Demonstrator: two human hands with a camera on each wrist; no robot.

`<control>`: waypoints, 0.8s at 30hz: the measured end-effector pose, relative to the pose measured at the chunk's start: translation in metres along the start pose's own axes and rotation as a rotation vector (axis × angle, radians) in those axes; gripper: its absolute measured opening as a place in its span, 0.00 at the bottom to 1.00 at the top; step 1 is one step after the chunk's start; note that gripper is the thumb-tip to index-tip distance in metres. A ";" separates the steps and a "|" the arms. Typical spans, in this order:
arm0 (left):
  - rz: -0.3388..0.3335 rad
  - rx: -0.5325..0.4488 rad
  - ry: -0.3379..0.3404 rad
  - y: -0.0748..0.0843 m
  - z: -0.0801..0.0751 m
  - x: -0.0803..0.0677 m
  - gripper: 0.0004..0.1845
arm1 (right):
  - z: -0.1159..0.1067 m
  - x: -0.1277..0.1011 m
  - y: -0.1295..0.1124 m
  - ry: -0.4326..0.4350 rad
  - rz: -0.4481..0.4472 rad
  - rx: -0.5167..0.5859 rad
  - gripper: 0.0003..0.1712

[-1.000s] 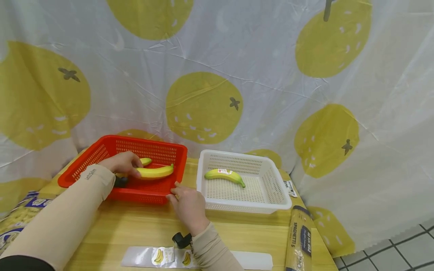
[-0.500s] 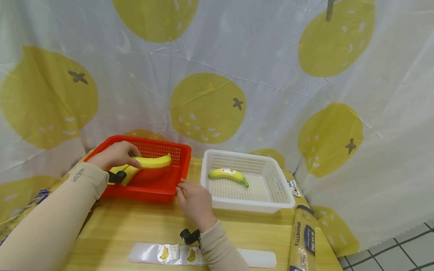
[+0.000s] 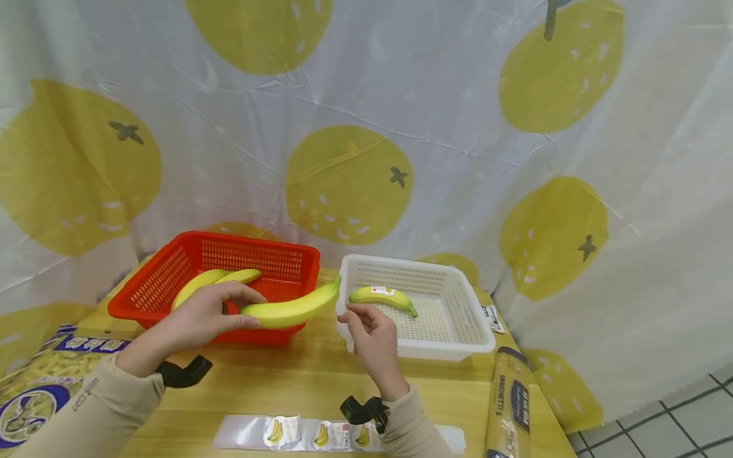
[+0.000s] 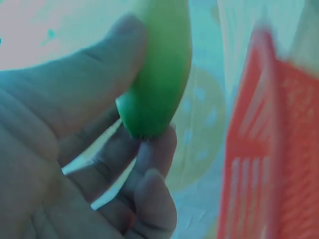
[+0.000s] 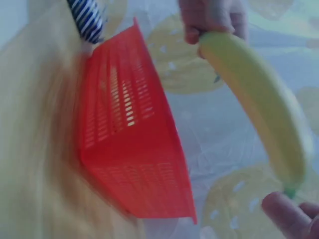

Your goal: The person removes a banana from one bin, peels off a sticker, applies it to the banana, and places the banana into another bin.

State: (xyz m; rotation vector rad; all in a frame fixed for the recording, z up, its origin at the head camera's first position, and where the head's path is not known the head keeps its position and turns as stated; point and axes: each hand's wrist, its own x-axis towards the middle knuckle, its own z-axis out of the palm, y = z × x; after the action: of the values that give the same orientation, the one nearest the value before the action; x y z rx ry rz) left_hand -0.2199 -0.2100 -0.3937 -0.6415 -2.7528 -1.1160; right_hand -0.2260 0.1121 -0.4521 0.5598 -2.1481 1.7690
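Observation:
My left hand (image 3: 209, 315) pinches one end of a yellow banana (image 3: 294, 310) between thumb and fingers, holding it up in front of the red basket (image 3: 275, 242). The left wrist view has the thumb lying along the blunt end of this banana (image 4: 162, 74), fingertips beneath. The banana's stem points right, toward my right hand (image 3: 375, 340), whose fingers are loosely bent and grip nothing. In the right wrist view my right fingertips (image 5: 281, 206) are right at the stem. Two more bananas (image 3: 197, 283) lie in the red basket, partly behind my left hand.
A white basket (image 3: 481, 318) at the right holds one banana (image 3: 383, 298) with a label on it. A strip of banana stickers (image 3: 298, 434) lies near the front. Spaghetti (image 3: 509, 401) lies at the right edge, and a printed food bag (image 3: 48, 375) at the left.
My left hand has lifted the banana out of the red basket and brought it forward and right. My right hand has left the red basket's corner and moved right, up to the banana's stem.

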 end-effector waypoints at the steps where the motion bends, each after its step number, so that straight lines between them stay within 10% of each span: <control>1: 0.025 -0.026 -0.014 0.001 0.007 -0.007 0.18 | -0.004 -0.004 0.002 0.001 0.050 0.070 0.15; 5: 0.116 -0.144 -0.075 -0.003 0.040 -0.028 0.17 | -0.015 -0.022 0.011 0.024 0.172 0.224 0.18; 14: 0.252 -0.254 -0.064 -0.027 0.094 -0.050 0.17 | -0.027 -0.058 0.031 0.013 0.293 0.150 0.12; 24: 0.069 -0.291 -0.182 -0.049 0.109 -0.059 0.21 | -0.015 -0.074 0.054 -0.018 0.455 0.066 0.09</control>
State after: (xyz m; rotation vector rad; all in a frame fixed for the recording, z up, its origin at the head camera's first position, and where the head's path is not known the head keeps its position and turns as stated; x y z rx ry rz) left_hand -0.1806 -0.1868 -0.5189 -0.9063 -2.7090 -1.5289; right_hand -0.1872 0.1434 -0.5304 0.0994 -2.3756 2.0693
